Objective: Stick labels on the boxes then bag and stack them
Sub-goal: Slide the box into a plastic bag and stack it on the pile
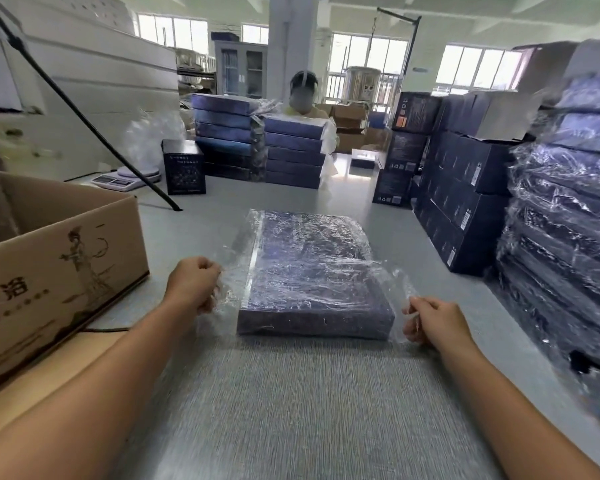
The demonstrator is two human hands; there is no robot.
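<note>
Dark blue box [312,271] flat on the grey table [291,410], left hand [193,284] and right hand [430,322] both pinched shut on the near corners of its clear bag [236,244].

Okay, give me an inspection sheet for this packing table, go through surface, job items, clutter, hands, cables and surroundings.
Surface: grey table, bare in front of the person.
Job's things: dark blue flat box lying flat inside a clear plastic bag, the bag's open end toward the person; bagged boxes stacked at right and at the far edge; label not visible.
Clutter: open cardboard carton at left; small scale; upright dark box.
Hands: left hand and right hand each pinch a bag edge beside the box.
Cables: black cable slanting down to the table.
Surroundings: another person behind the far stacks; windows, pillar.
</note>
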